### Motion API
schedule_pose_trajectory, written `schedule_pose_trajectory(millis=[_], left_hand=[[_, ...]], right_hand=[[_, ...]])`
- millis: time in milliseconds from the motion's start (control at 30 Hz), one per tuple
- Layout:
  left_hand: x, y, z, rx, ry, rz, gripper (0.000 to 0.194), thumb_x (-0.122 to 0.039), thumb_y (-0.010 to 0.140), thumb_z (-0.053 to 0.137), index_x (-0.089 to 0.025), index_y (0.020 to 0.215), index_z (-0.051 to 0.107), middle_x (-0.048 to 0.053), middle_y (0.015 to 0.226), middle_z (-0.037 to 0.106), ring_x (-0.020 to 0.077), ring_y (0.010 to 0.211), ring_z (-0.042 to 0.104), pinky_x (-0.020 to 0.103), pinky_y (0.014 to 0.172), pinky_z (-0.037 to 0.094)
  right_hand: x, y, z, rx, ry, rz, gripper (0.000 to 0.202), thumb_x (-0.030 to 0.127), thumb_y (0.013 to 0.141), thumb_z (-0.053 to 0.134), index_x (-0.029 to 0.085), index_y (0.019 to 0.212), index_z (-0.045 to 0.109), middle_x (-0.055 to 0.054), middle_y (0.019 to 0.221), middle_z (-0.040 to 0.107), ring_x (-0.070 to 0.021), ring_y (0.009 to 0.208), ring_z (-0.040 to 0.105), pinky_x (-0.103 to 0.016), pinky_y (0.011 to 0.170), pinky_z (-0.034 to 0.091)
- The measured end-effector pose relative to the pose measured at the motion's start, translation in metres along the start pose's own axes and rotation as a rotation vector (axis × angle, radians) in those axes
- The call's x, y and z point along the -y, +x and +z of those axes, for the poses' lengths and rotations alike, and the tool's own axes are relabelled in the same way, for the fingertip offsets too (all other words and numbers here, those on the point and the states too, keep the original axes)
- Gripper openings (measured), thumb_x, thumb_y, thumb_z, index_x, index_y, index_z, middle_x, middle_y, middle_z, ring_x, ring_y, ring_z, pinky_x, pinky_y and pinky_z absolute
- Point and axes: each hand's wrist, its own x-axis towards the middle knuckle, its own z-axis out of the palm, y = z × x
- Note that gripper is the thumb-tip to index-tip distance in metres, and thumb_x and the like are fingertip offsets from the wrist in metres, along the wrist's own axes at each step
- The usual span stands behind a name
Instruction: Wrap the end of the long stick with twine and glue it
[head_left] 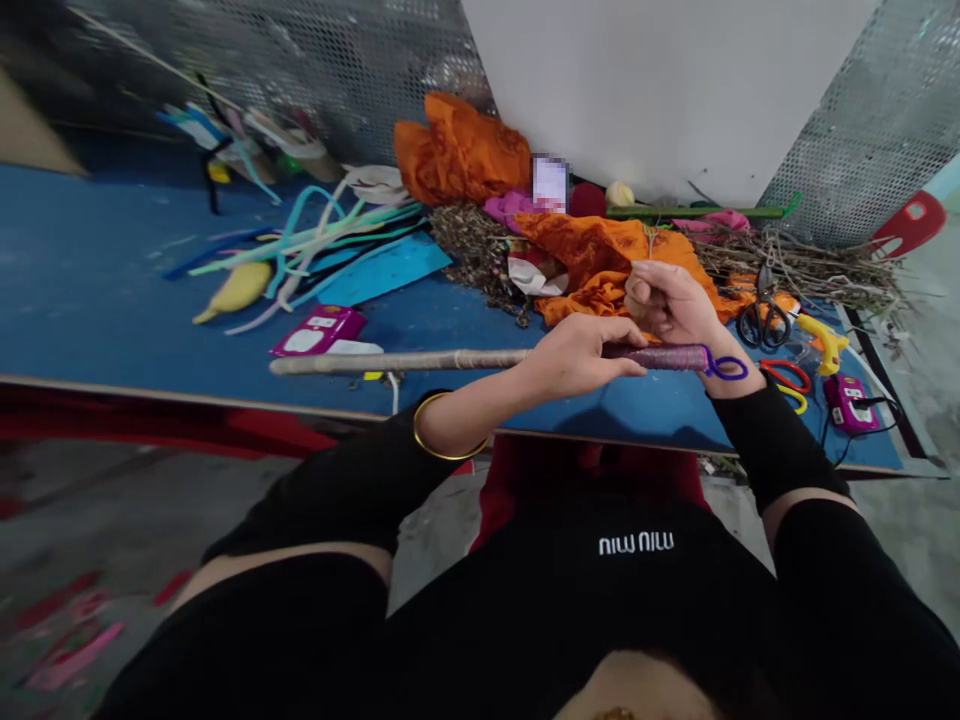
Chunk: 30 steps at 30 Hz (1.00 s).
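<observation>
Right now the left hand is closed around a long stick, gripping it where the bare wood meets a purple wrapped end. The stick lies almost level, its long axis running left to right just above the near edge of the blue table, with the bare length reaching far out to the left of the grip. The right hand sits just behind and above the wrapped end, fingers pinched together on something too thin to make out. A purple loop hangs at the stick's right tip, near the right wrist. Scissors and a yellow glue gun lie further right, orange cloth just behind the hands; open room lies to the left
</observation>
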Motion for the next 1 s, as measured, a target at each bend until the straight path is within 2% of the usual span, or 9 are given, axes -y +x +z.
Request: schedule_pose_trajectory(millis=[133,233,333,467,633,767,867,933,1000], left_hand=[[0.005,0.0,-0.005,-0.033,0.035,-0.008,0.02,-0.026,0.08,0.08,-0.016,0.097,0.077,0.003,0.092,0.081,0.0205,0.086,0.074,0.027,0.078,0.051],[0.007,-0.001,-0.007,-0.009,0.081,-0.043,0.027,-0.026,0.08,0.08,-0.014,0.105,0.075,0.005,0.094,0.081,0.0219,0.09,0.076,0.027,0.079,0.052],[0.006,0.002,-0.008,0.015,0.152,-0.057,0.045,-0.029,0.08,0.081,-0.015,0.121,0.07,0.005,0.098,0.081,0.0245,0.094,0.076,0.027,0.078,0.052],[0.0,0.007,-0.009,0.039,0.282,-0.039,0.026,-0.029,0.086,0.075,-0.019,0.11,0.079,0.001,0.081,0.079,0.0211,0.078,0.074,0.025,0.068,0.047],[-0.001,0.008,-0.017,-0.049,0.353,-0.047,0.026,-0.025,0.091,0.068,-0.023,0.113,0.081,0.002,0.101,0.083,0.0205,0.09,0.075,0.026,0.076,0.05],[0.006,0.006,-0.025,-0.197,0.555,-0.119,0.034,-0.029,0.094,0.066,-0.024,0.126,0.077,0.006,0.114,0.081,0.0251,0.102,0.076,0.031,0.083,0.054],[0.012,0.006,-0.03,-0.328,0.676,-0.121,0.038,-0.029,0.097,0.064,-0.023,0.133,0.073,0.007,0.121,0.079,0.0252,0.102,0.076,0.033,0.082,0.056],[0.016,0.008,-0.031,-0.416,0.744,-0.098,0.038,-0.027,0.097,0.063,-0.022,0.134,0.073,0.007,0.121,0.079,0.0245,0.098,0.077,0.032,0.077,0.057],[0.02,0.01,-0.032,-0.503,0.789,-0.042,0.039,-0.025,0.097,0.063,-0.021,0.134,0.072,0.007,0.118,0.08,0.0234,0.097,0.077,0.03,0.075,0.057]], right_hand=[[0.016,-0.01,0.001,0.131,-0.368,-0.217,0.047,0.06,0.088,0.071,0.017,0.068,0.064,0.0,0.071,0.06,-0.0055,0.051,0.042,-0.02,0.043,0.031],[0.028,-0.018,0.0,0.165,-0.711,-0.436,0.048,0.06,0.094,0.064,0.018,0.071,0.069,-0.002,0.083,0.061,-0.0111,0.073,0.053,-0.026,0.067,0.046],[0.033,-0.026,0.004,0.185,-1.038,-0.606,0.045,0.05,0.101,0.057,0.018,0.07,0.066,0.0,0.074,0.052,-0.012,0.074,0.05,-0.027,0.07,0.043],[0.034,-0.041,0.015,0.199,-1.39,-0.781,0.038,0.029,0.104,0.052,0.018,0.068,0.058,0.002,0.069,0.044,-0.009,0.061,0.039,-0.025,0.055,0.029],[0.034,-0.064,0.02,0.011,-1.701,-0.977,0.036,0.025,0.103,0.053,0.018,0.07,0.062,0.002,0.065,0.045,-0.0089,0.056,0.037,-0.026,0.051,0.025],[0.031,-0.077,0.006,-0.203,-1.809,-0.921,0.028,0.03,0.102,0.057,0.019,0.081,0.071,0.001,0.069,0.055,-0.0092,0.058,0.047,-0.026,0.053,0.03],[0.019,-0.079,-0.007,-0.312,-1.728,-0.867,0.025,0.031,0.102,0.059,0.019,0.086,0.073,0.0,0.071,0.059,-0.01,0.059,0.051,-0.025,0.054,0.034],[0.005,-0.078,-0.012,-0.33,-1.581,-0.836,0.025,0.03,0.102,0.057,0.019,0.088,0.074,0.0,0.069,0.059,-0.0108,0.059,0.053,-0.024,0.055,0.038],[-0.013,-0.077,-0.014,-0.244,-1.411,-0.777,0.027,0.029,0.105,0.052,0.019,0.093,0.075,-0.001,0.07,0.062,-0.0118,0.062,0.059,-0.023,0.058,0.044]])
